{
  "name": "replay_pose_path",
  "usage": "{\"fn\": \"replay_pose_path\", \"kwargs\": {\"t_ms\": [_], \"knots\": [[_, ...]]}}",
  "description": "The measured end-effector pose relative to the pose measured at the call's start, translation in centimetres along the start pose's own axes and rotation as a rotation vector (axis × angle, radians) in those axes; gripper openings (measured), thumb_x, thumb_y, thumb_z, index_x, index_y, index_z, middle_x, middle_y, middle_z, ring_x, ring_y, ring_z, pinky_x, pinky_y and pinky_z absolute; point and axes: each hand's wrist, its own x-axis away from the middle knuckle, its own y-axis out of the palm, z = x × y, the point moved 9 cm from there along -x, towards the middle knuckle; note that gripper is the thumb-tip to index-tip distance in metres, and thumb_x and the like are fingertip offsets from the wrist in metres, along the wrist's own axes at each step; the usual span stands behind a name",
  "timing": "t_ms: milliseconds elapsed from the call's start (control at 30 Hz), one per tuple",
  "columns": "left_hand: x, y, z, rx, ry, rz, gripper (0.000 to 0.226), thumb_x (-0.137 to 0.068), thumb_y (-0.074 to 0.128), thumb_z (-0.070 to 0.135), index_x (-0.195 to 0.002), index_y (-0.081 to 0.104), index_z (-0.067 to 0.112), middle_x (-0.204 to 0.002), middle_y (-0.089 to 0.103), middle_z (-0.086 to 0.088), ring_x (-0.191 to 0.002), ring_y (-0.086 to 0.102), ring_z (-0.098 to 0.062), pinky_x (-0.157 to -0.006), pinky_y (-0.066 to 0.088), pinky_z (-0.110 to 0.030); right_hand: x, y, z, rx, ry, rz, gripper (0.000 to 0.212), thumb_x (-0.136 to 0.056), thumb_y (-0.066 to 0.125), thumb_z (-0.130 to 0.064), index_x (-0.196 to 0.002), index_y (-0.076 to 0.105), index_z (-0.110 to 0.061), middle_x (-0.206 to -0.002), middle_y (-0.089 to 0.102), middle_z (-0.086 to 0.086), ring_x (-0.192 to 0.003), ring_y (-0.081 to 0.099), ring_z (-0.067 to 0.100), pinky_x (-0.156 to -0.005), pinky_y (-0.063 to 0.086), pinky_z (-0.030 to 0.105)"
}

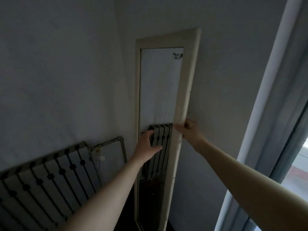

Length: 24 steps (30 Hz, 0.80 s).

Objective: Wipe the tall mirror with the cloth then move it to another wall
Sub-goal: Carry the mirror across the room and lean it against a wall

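You seem to be starting the move: your right hand grips the tall mirror by its right edge, your left hand has an unclear hold on its left edge, so lift evenly.

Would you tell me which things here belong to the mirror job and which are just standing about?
Part of the job:
tall mirror
left hand, on its glass
right hand, gripping its frame edge
(the cloth is not in view)

Just standing about:
radiator
pipe
curtain
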Motion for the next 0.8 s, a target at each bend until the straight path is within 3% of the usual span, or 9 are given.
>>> {"fn": "replay_pose_path", "kwargs": {"t_ms": [133,267,367,433,533,600,667,733,800], "knots": [[1.0,1.2,1.2,-0.051,0.007,-0.023,0.094,-0.075,0.077,0.028,-0.149,0.019,0.021,-0.157,0.02,0.0,-0.143,0.023,-0.018,-0.118,0.023,-0.039,0.4,1.5,-1.4,0.089,-0.063,-0.123,0.015,-0.091,0.06,-0.018,-0.092,0.062,-0.003,-0.083,0.065,0.014,-0.083,0.062,0.033,-0.076,0.05,0.042],[1.4,1.3,2.8,-0.084,0.06,-0.007,0.108,-0.069,0.081,0.029,-0.15,0.01,0.023,-0.161,0.003,0.005,-0.146,0.011,-0.013,-0.116,0.014,-0.028,1.1,2.9,-2.9,0.143,-0.098,-0.275,0.029,-0.091,0.06,-0.021,-0.114,0.061,-0.003,-0.107,0.068,0.021,-0.098,0.066,0.035,-0.085,0.053,0.055],[1.6,0.8,3.9,-0.069,0.091,0.07,0.108,-0.065,0.084,0.029,-0.149,0.017,0.02,-0.151,0.019,0.02,-0.136,0.019,0.008,-0.107,0.018,-0.013,1.6,4.0,-3.9,0.177,-0.129,-0.358,0.031,-0.092,0.058,-0.022,-0.119,0.059,-0.006,-0.112,0.067,0.016,-0.102,0.065,0.029,-0.087,0.053,0.052],[1.7,0.5,4.6,0.016,0.142,0.124,0.096,-0.061,0.086,0.025,-0.141,0.034,0.017,-0.127,0.037,0.034,-0.111,0.031,0.032,-0.093,0.031,0.002,1.7,4.4,-4.1,0.168,-0.123,-0.378,0.031,-0.091,0.059,-0.019,-0.119,0.059,-0.006,-0.112,0.067,0.015,-0.103,0.065,0.029,-0.088,0.052,0.053],[2.1,0.3,4.9,0.077,0.159,0.215,0.072,-0.058,0.085,0.019,-0.118,0.047,0.027,-0.103,0.06,0.024,-0.092,0.057,0.018,-0.078,0.05,-0.011,1.6,5.1,-3.7,0.065,-0.042,-0.464,0.03,-0.089,0.059,-0.009,-0.119,0.057,-0.008,-0.112,0.067,0.013,-0.104,0.064,0.027,-0.091,0.052,0.051],[2.3,0.1,5.3,0.04,0.166,0.294,0.063,-0.062,0.081,0.019,-0.113,0.047,0.028,-0.099,0.062,0.018,-0.088,0.061,0.009,-0.07,0.046,-0.006,1.6,5.6,-3.3,-0.014,0.014,-0.546,0.035,-0.087,0.054,0.0,-0.12,0.056,-0.012,-0.113,0.064,0.011,-0.109,0.062,0.027,-0.091,0.053,0.048],[2.7,-0.1,5.6,-0.031,0.169,0.368,0.055,-0.069,0.072,0.013,-0.117,0.048,0.022,-0.101,0.063,0.01,-0.088,0.063,-0.003,-0.063,0.042,-0.004,1.7,6.0,-3.0,-0.055,0.039,-0.603,0.049,-0.079,0.057,-0.003,-0.127,0.052,-0.014,-0.114,0.063,0.009,-0.111,0.06,0.027,-0.088,0.055,0.041],[2.8,-0.2,5.8,-0.073,0.189,0.393,0.053,-0.073,0.063,0.004,-0.122,0.047,0.016,-0.107,0.059,0.004,-0.094,0.062,-0.01,-0.066,0.041,-0.004,1.9,6.3,-2.7,-0.09,0.054,-0.644,0.073,-0.063,0.061,-0.017,-0.135,0.047,-0.016,-0.121,0.061,0.007,-0.11,0.061,0.024,-0.086,0.055,0.037],[2.7,-0.2,6.0,-0.086,0.202,0.37,0.054,-0.075,0.058,0.0,-0.125,0.046,0.014,-0.113,0.056,0.001,-0.098,0.06,-0.01,-0.072,0.046,-0.01,1.7,6.6,-2.3,-0.099,0.052,-0.668,0.081,-0.059,0.061,-0.021,-0.138,0.045,-0.018,-0.127,0.059,0.007,-0.109,0.061,0.02,-0.083,0.056,0.033]]}}
